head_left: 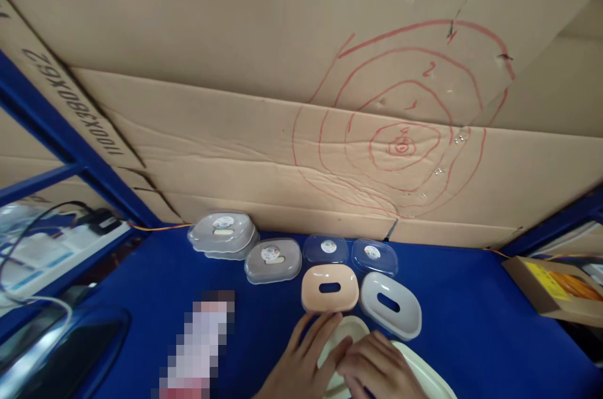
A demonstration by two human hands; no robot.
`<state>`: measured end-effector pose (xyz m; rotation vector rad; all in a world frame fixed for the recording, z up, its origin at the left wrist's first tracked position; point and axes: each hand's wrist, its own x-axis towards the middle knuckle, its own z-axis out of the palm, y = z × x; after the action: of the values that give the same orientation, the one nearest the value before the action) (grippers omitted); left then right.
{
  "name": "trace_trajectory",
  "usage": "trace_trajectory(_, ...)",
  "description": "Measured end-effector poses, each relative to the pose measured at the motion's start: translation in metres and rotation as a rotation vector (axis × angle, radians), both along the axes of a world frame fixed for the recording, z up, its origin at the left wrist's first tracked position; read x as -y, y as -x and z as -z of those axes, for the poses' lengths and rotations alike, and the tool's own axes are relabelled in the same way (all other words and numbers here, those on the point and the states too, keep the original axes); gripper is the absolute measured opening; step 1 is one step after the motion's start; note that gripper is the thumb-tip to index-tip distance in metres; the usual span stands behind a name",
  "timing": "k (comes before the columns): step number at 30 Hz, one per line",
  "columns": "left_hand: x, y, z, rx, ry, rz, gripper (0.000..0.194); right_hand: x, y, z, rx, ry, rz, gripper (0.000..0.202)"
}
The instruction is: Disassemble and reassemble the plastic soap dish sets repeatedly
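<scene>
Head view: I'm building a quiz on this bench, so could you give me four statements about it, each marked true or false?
1. The left hand and right hand are both at a cream piece. True.
2. The peach dish is right of the grey dish. False: it is left of the grey dish.
3. Both slotted dishes are in front of clear lids. True.
4. Red rings are drawn on the table. False: they are on the cardboard.

Passage leftward; peach slotted piece blocks ahead.

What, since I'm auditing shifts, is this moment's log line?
left hand: at cream dish | right hand: at cream dish | beyond: peach dish, grey dish
</scene>
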<state>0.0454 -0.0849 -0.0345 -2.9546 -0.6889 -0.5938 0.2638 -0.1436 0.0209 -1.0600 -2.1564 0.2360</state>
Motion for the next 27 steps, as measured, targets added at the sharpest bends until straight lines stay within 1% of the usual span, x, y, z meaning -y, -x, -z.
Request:
trace_trajectory(2, 0.0, 0.004, 0.002, -0.004, 0.047, -0.028, 0.068, -0.008, -0.002, -0.004, 0.111, -0.036, -0.016, 0.018)
trace_trajectory(3, 0.0, 0.007, 0.002, -0.001, 0.082, -0.035, 0.077, -0.009, -0.002, -0.006, 0.152, -0.048, -0.018, 0.018)
trace_trajectory(5, 0.0, 0.013, 0.003, -0.004, 0.151, -0.042, 0.097, -0.008, -0.001, -0.009, 0.186, -0.054, -0.02, 0.018)
trace_trajectory(7, 0.001, 0.017, 0.003, -0.018, 0.193, -0.049, 0.105, -0.004, 0.0, -0.01, 0.195, -0.036, -0.024, 0.018)
trace_trajectory(11, 0.004, 0.016, 0.002, -0.061, 0.273, -0.047, 0.101, -0.001, -0.006, -0.007, 0.201, 0.058, -0.001, 0.019)
trace_trajectory(15, 0.006, 0.012, -0.007, -0.081, 0.41, -0.065, 0.096, -0.002, -0.014, 0.005, 0.152, 0.132, 0.03, 0.017)
trace_trajectory(17, 0.005, 0.011, -0.011, -0.1, 0.465, -0.085, 0.097, -0.002, -0.015, 0.008, 0.138, 0.144, 0.033, 0.018)
trace_trajectory(20, 0.004, 0.011, -0.011, -0.098, 0.493, -0.08, 0.098, -0.002, -0.015, 0.006, 0.141, 0.124, 0.029, 0.019)
trace_trajectory(23, 0.004, 0.011, -0.008, -0.016, 0.486, -0.066, 0.093, -0.001, -0.014, 0.001, 0.162, 0.105, 0.024, 0.017)
trace_trajectory(25, 0.006, 0.011, -0.008, 0.102, 0.505, -0.065, 0.089, 0.0, -0.016, 0.0, 0.181, 0.102, 0.028, 0.017)
trace_trajectory(27, 0.008, 0.011, -0.01, 0.268, 0.545, -0.049, 0.089, 0.002, -0.02, 0.001, 0.201, 0.093, 0.045, 0.019)
